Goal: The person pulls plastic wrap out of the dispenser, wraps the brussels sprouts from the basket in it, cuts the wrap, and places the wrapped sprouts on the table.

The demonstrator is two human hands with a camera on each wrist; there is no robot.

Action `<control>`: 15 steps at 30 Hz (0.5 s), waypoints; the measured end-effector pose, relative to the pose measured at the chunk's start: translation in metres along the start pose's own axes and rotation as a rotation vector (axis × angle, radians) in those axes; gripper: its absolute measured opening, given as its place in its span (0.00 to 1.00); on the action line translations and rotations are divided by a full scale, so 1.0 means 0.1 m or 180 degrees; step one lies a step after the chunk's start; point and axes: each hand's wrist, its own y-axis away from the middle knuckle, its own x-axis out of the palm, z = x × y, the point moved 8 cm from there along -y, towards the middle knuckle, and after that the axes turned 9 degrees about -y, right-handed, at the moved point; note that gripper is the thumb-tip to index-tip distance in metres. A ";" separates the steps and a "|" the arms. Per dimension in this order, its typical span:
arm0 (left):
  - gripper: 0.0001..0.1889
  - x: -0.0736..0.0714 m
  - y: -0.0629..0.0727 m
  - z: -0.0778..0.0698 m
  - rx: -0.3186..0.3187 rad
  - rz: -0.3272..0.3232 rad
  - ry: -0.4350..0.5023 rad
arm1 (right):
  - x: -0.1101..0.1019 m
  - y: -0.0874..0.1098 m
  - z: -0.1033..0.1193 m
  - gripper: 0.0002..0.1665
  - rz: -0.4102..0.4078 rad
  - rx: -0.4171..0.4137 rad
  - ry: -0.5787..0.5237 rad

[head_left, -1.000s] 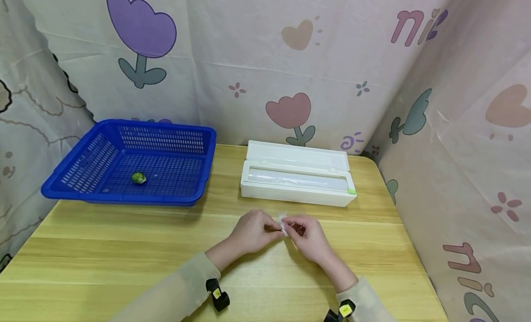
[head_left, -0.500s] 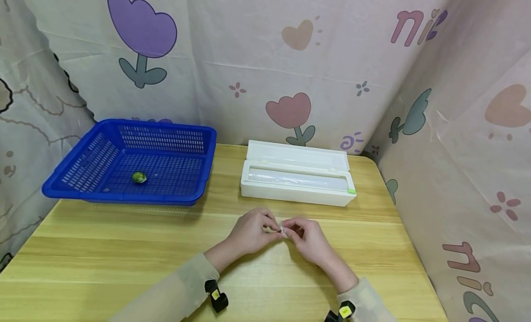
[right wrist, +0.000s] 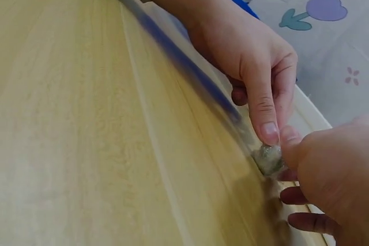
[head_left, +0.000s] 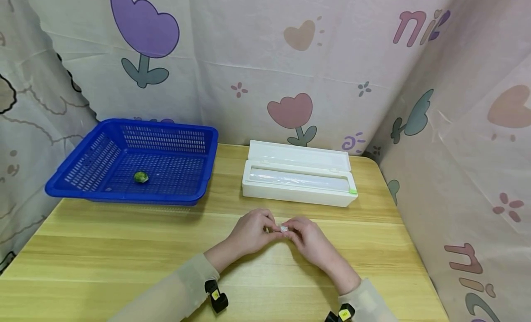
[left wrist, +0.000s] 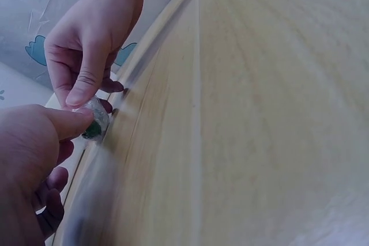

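Note:
In the head view my left hand [head_left: 252, 231] and right hand [head_left: 309, 241] meet at the middle of the table. Between their fingertips is a small green item in crinkled clear cling film [head_left: 284, 229]. The left wrist view shows the wrapped item [left wrist: 97, 124] better: dark green shows through the film, and both thumbs press at its top. From the right wrist side, the wrapped bundle [right wrist: 269, 158] looks greyish green and sits just above the tabletop. Both hands pinch it, and their fingers hide much of it.
A blue plastic basket [head_left: 99, 196] stands at the left, with one small green item [head_left: 141, 177], apparently a Brussels sprout, inside. Behind the hands is a white cling film dispenser [head_left: 298, 197], lid up, with the film roll [head_left: 298, 178] showing. Patterned cloth hangs around the wooden table [head_left: 137, 248].
The film's loose, wispy end that stuck up between the fingers has been gathered down into a small compact bundle. Both hands stay in nearly the same place, with slight finger movement.

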 end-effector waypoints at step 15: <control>0.16 0.08 0.03 0.03 -0.0179 0.0276 -0.0214 | 0.03 0.10 0.05 0.17 -0.0134 -0.0304 -0.0322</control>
